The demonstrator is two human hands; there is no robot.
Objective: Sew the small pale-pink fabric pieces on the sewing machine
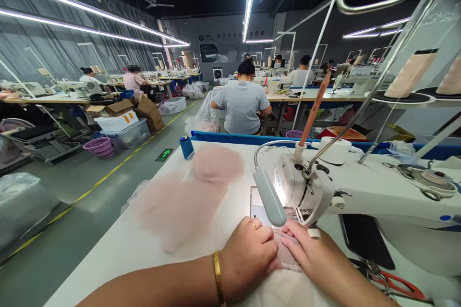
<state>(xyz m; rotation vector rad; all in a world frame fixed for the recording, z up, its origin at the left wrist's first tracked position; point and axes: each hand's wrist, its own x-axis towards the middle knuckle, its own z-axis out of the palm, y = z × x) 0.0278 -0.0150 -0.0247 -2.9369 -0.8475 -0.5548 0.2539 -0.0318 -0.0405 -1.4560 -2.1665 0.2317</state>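
Observation:
A sewing machine stands on the white table, its grey lamp hanging over the needle area. Just in front of the presser foot, thin sheer fabric runs between my hands and down toward me. My left hand, with a gold ring and bracelet, is curled closed on the fabric's left side. On the other side my right hand pinches the fabric close to the foot. The needle tip is hidden behind the lamp. Pale pink sheer pieces lie loosely piled to the left.
A blue thread spool stands at the table's far left corner. Right of the machine base lie a black phone and red-handled scissors. A white thread cone sits behind the machine head. A person sits ahead, back turned.

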